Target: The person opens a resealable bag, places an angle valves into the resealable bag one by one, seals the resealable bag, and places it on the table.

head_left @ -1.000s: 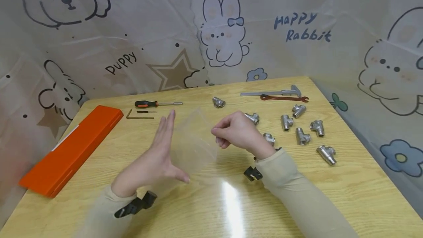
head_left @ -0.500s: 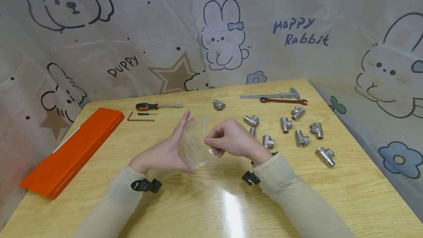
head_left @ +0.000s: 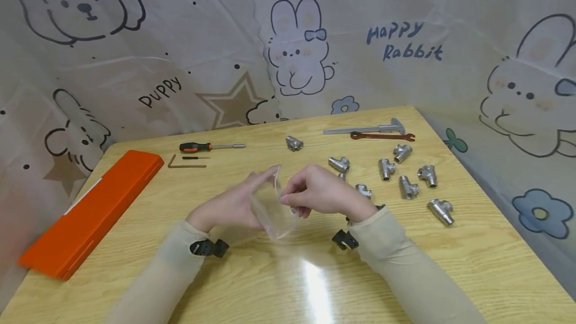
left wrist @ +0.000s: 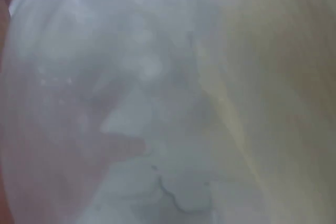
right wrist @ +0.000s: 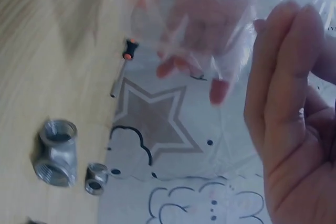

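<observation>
A clear plastic bag (head_left: 275,216) is between the two hands above the middle of the table. My right hand (head_left: 317,191) pinches its edge between thumb and curled fingers. On the other side my left hand (head_left: 231,205) reaches to the bag with fingers stretched along its upper edge; its thumb is mostly hidden. In the right wrist view the left fingers show through and below the film of the bag (right wrist: 142,30), extended and apart. The film fills the left wrist view, blurred. Several metal tee fittings (head_left: 408,187) lie beyond and right of the right hand, one partly hidden behind it.
An orange case (head_left: 96,211) lies along the table's left side. Behind are a screwdriver (head_left: 195,147), a small black-handled tool (head_left: 190,158) and a hex key (head_left: 186,166). A caliper (head_left: 364,129) and red wrench (head_left: 382,136) lie at the back right, near a printed cloth.
My left hand has moved right and up against the bag, its thumb and fingers coming closer together. The bag has spread into a fuller shape. My right hand keeps its pinch in nearly the same place.
</observation>
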Motion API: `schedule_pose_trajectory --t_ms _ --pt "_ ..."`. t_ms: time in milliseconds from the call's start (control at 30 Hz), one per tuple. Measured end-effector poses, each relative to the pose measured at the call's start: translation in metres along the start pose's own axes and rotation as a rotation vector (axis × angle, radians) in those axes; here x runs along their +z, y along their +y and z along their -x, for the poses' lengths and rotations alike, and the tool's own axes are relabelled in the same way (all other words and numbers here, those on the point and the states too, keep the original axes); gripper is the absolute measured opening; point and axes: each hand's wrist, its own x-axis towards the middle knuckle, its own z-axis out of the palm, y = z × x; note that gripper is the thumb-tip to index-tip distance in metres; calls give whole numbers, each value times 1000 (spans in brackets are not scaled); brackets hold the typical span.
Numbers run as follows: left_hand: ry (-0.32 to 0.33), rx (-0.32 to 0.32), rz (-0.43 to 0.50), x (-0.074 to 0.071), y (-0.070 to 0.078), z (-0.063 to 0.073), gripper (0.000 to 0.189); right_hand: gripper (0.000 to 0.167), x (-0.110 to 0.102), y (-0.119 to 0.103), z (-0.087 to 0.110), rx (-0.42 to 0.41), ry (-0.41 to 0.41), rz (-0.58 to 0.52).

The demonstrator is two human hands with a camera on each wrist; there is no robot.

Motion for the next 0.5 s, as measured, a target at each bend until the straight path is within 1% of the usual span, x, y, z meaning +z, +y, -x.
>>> schedule_pose_trajectory --t_ms 100,167,200,333,433,500 --pt "95 -51 64 3 3 6 115 15 -2 -3 3 50 71 11" --pt "143 -80 83 7 5 9 119 16 -2 -5 5 86 121 16" --pt "155 -90 73 9 6 10 122 17 -2 -5 5 99 142 17" --pt "170 -130 -24 24 8 11 134 17 -1 -5 4 148 187 25" --pt "184 -160 -57 31 9 11 129 18 -2 -2 0 185 195 34" --pt "188 -156 -62 33 9 12 121 21 -4 1 -1 204 191 52"
